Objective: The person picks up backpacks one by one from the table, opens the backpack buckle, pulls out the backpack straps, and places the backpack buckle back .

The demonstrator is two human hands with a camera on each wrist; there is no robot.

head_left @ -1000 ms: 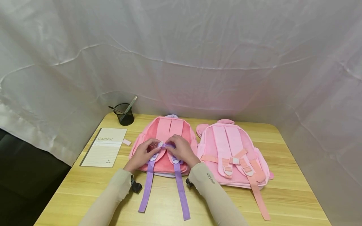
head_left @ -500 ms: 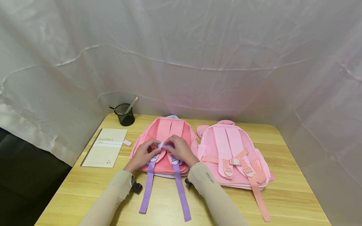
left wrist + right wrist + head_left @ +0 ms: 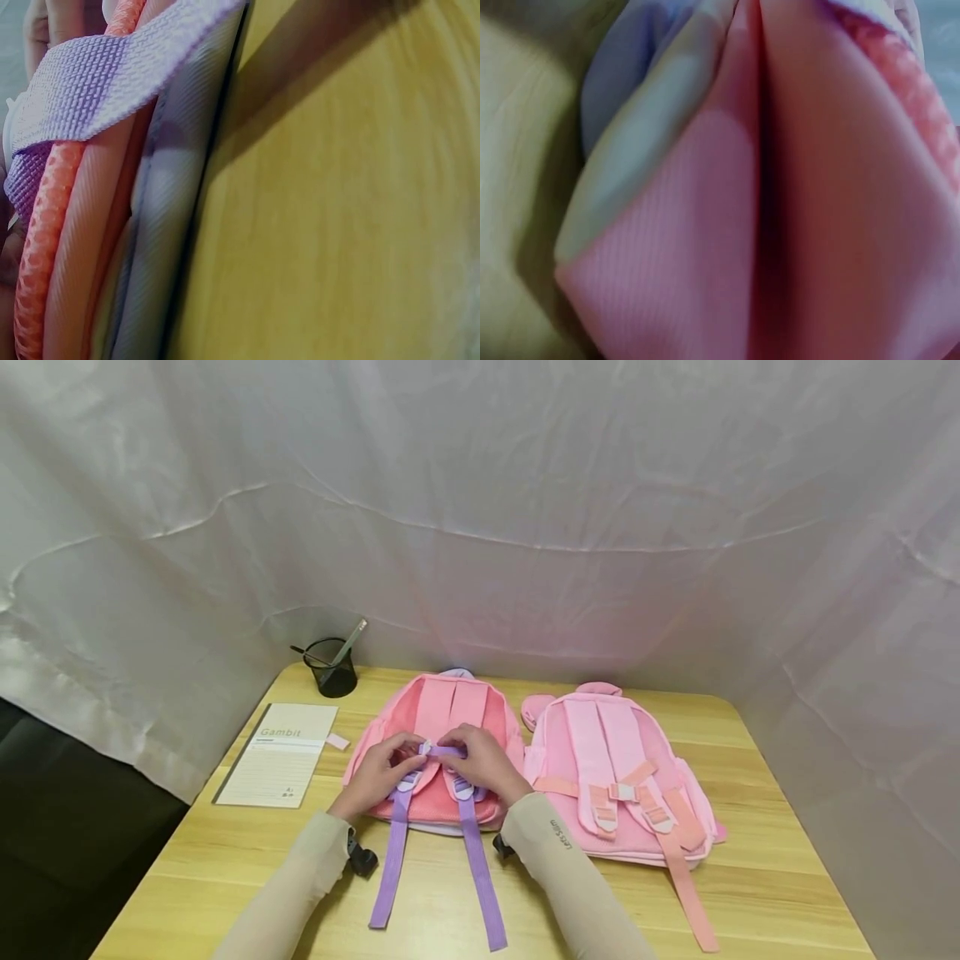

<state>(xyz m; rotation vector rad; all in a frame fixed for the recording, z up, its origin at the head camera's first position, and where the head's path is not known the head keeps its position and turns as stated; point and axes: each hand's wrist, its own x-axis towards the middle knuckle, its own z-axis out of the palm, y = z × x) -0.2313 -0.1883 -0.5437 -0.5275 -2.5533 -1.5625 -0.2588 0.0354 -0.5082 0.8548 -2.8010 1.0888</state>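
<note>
A coral-pink backpack [image 3: 427,693] lies with its back panel and shoulder straps facing up. Over its middle, my left hand [image 3: 377,774] pinches a small white buckle [image 3: 425,747] between thumb and fingertips. From that buckle a short purple strap [image 3: 446,751] runs to my right hand [image 3: 483,764], whose thumb and fingers pinch it. Two long purple webbing ends [image 3: 481,877] hang from the shoulder straps toward the table's front. Close up in the left wrist view, purple webbing [image 3: 82,90] crosses the bag's coral mesh edge [image 3: 45,240]. The bag's pink side [image 3: 682,225] fills much of the right wrist view.
To the right lies a lighter pink backpack [image 3: 555,752] with peach straps, its white chest buckle [image 3: 622,792] joining them. A notebook [image 3: 281,760], a small pink eraser-like block [image 3: 337,741] and a black mesh pen holder [image 3: 335,679] are on the left of the wooden table [image 3: 757,860].
My right fingers have shifted slightly, and more of the short purple strap shows between the hands. The left hand keeps its place at the buckle. Both backpacks stay put.
</note>
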